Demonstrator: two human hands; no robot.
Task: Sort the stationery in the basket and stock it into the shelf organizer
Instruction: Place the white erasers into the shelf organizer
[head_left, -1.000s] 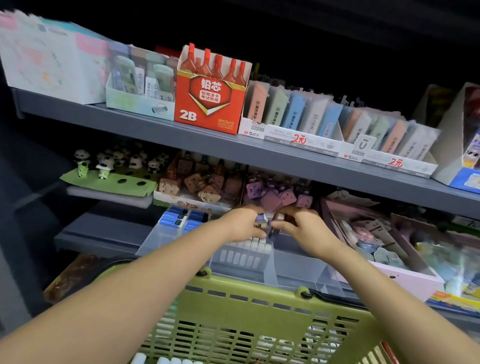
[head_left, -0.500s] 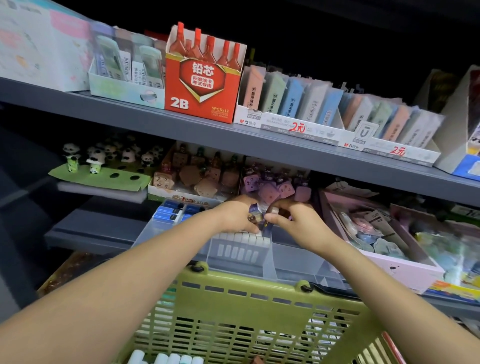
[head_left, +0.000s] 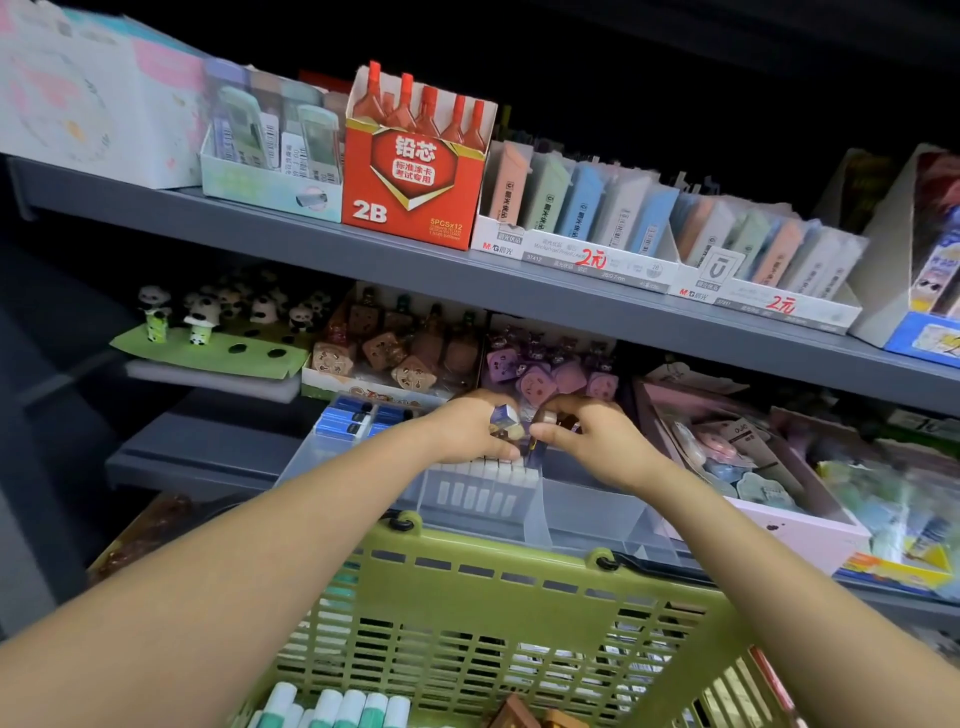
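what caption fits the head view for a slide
Both hands, left and right, hold small erasers over the clear organizer behind the green basket.

Green slatted basket (head_left: 483, 587) below, holding white-and-green tubes (head_left: 337, 706). Clear shelf organizer (head_left: 582, 514) just behind. White erasers (head_left: 483, 478) upright in one compartment.

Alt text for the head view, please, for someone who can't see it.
Both hands, left hand and right hand, hold small erasers over a clear shelf organizer already lined with white erasers. A green basket sits below.
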